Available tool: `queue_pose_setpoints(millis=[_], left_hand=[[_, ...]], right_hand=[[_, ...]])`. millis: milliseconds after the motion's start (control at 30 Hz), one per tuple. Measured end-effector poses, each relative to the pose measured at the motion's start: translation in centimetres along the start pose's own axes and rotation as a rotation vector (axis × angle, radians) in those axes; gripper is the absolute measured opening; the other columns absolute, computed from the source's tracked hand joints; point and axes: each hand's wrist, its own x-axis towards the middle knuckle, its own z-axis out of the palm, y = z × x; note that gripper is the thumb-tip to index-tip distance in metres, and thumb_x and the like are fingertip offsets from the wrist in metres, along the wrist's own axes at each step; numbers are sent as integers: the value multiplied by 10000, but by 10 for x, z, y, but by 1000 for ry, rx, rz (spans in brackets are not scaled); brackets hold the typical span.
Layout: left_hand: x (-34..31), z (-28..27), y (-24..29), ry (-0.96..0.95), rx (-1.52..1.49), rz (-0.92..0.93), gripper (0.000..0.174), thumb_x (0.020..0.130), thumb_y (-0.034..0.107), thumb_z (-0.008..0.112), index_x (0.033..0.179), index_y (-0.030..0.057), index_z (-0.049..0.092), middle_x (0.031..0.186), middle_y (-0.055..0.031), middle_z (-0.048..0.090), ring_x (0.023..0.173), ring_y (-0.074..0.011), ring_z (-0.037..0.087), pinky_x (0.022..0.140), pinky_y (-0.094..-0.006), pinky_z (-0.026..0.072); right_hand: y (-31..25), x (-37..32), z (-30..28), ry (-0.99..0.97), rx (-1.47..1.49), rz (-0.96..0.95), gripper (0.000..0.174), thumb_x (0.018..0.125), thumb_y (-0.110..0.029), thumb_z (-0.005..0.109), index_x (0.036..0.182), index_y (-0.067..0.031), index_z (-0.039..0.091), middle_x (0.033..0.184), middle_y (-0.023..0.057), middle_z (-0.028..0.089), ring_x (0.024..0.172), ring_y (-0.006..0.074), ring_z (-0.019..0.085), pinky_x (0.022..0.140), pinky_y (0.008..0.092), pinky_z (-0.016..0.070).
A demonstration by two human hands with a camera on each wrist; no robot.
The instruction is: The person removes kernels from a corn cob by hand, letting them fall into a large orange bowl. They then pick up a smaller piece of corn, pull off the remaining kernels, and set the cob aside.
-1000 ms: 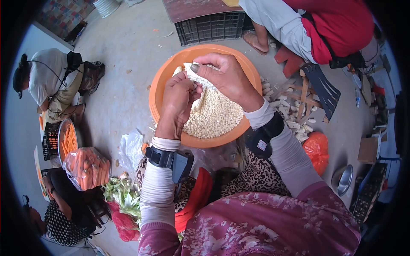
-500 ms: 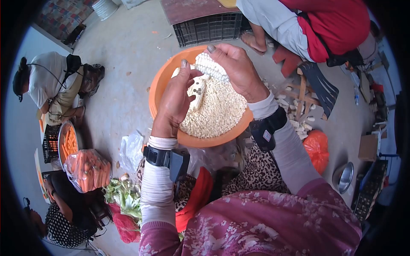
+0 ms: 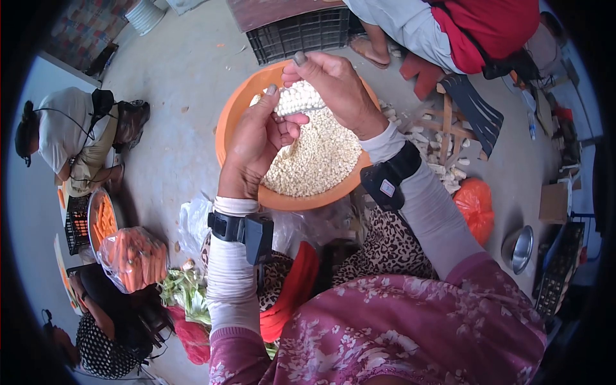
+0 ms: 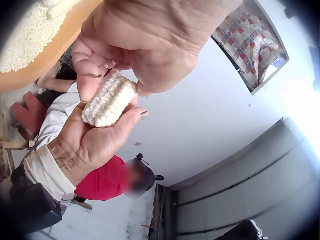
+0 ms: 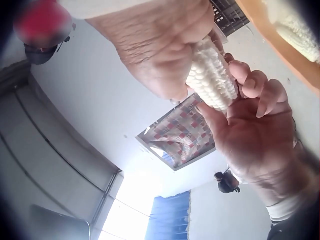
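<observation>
A short corn cob (image 3: 300,99) with white kernels and some bared rows is held between both hands above an orange basin. My left hand (image 3: 250,144) pinches its left end, the thumb on top and the fingers beneath. From the right, my right hand (image 3: 346,96) grips the other end with its thumb raised. In the left wrist view the cob (image 4: 110,100) lies across the right palm, while the right wrist view shows rows of kernels on the cob (image 5: 212,75) between both hands. Loose kernels (image 3: 317,163) fill much of the basin (image 3: 228,131) below.
Bare cobs (image 3: 443,163) lie by a small wooden stool on the right, near an orange bag (image 3: 475,204) and a metal bowl (image 3: 521,249). Bagged carrots (image 3: 136,260) and corn husks (image 3: 186,292) are at left. Other people sit around; a black crate (image 3: 298,38) stands ahead.
The hands parted, with the cob in the right hand half a second ago; now the left thumb and fingers are back on its left end. The cob has turned more level.
</observation>
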Motion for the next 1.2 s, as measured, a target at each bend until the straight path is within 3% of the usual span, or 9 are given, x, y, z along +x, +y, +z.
queue_pose_setpoints(millis=[133, 200, 333, 367, 467, 600, 800, 867, 1200], left_hand=[[-1, -1, -3, -11, -83, 47, 323, 972, 265, 379, 1114, 0, 497, 846, -157, 649, 613, -132, 603, 544, -205, 477], [-5, 2, -2, 45, -168, 114, 317, 956, 230, 393, 1125, -14, 502, 874, -155, 648, 639, -127, 602, 559, -211, 474], [-14, 0, 1, 51, -214, 217, 329, 933, 205, 409, 1146, -28, 501, 948, -142, 639, 691, -125, 607, 590, -214, 482], [-13, -14, -4, -22, -225, 219, 372, 924, 224, 431, 1194, -28, 477, 1003, -171, 627, 744, -171, 615, 684, -262, 506], [-31, -4, -7, 20, -184, 234, 336, 923, 180, 426, 1182, -28, 481, 968, -140, 629, 720, -132, 614, 610, -214, 481], [-48, -9, -10, -94, -116, 228, 351, 930, 230, 457, 1175, -17, 503, 979, -145, 624, 741, -150, 605, 656, -226, 494], [-56, -12, -13, -87, 21, 257, 321, 930, 227, 522, 1148, -8, 503, 955, -89, 633, 754, -108, 603, 642, -212, 478], [-57, -10, -13, -119, 25, 300, 316, 914, 204, 559, 1144, -5, 502, 954, -74, 634, 773, -101, 601, 659, -214, 486], [-56, -8, -12, 2, 209, 475, 287, 835, 74, 657, 1064, 9, 497, 941, -56, 613, 847, -116, 606, 728, -223, 507]], right_hand=[[0, 3, -5, 108, 281, 34, 514, 915, -469, 495, 1030, 24, 585, 931, 108, 629, 854, 155, 588, 770, 275, 459], [-2, 1, -7, 129, 396, 207, 541, 912, -507, 474, 1089, -3, 557, 990, 97, 605, 926, 168, 567, 795, 294, 442], [-2, -3, -5, -64, 299, 265, 474, 908, -466, 507, 1085, -30, 565, 960, 31, 586, 871, 94, 520, 719, 257, 422], [-1, -5, -4, -111, 260, 232, 417, 907, -406, 539, 1086, -30, 569, 932, 3, 579, 815, 64, 504, 674, 222, 414], [-4, -9, 2, -175, 209, 194, 371, 905, -344, 564, 1089, -22, 572, 903, -8, 582, 771, 51, 505, 629, 184, 397], [-12, -20, 12, -176, 307, 219, 322, 926, -288, 544, 1095, -15, 577, 872, -15, 582, 730, 42, 497, 606, 177, 391], [-25, -46, 19, -183, 410, 237, 310, 953, -243, 495, 1174, -28, 529, 991, 1, 581, 817, 47, 507, 649, 190, 388], [-30, -47, 19, -202, 454, 223, 344, 960, -189, 464, 1235, 17, 466, 1103, 77, 549, 1011, 138, 536, 865, 284, 434], [-56, -32, 49, -207, 286, 214, 304, 958, -182, 465, 1185, 20, 481, 1051, 84, 576, 894, 129, 583, 792, 275, 488]])
